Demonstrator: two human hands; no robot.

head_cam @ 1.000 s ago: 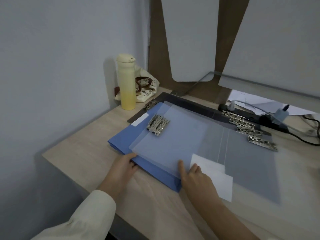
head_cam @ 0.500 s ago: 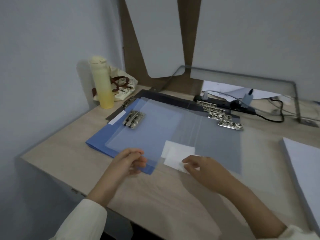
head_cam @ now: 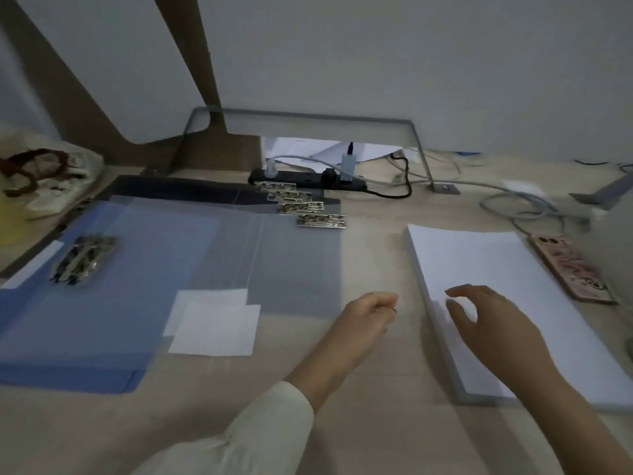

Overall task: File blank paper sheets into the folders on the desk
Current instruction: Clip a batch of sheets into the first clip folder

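- The stack of blank paper (head_cam: 486, 255) lies flat on the right of the desk (head_cam: 376, 423), well apart from the open blue folder (head_cam: 85, 323).
- The right hand (head_cam: 493, 327) is over the near part of the stack, with its fingers bent and a bit spread, holding nothing.
- The left hand (head_cam: 370, 318) is between the folder and the stack, softly curled and holding nothing.
- One sheet is probably light, thin and floppy, and may stick to the next one.
- It looks best to pinch a near corner and peel it up gently, so it does not crease.

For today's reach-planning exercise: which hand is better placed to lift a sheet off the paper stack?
Right. The right hand hovers over the stack, fingers loose and empty; the left hand is over bare desk, short of the stack's edge.
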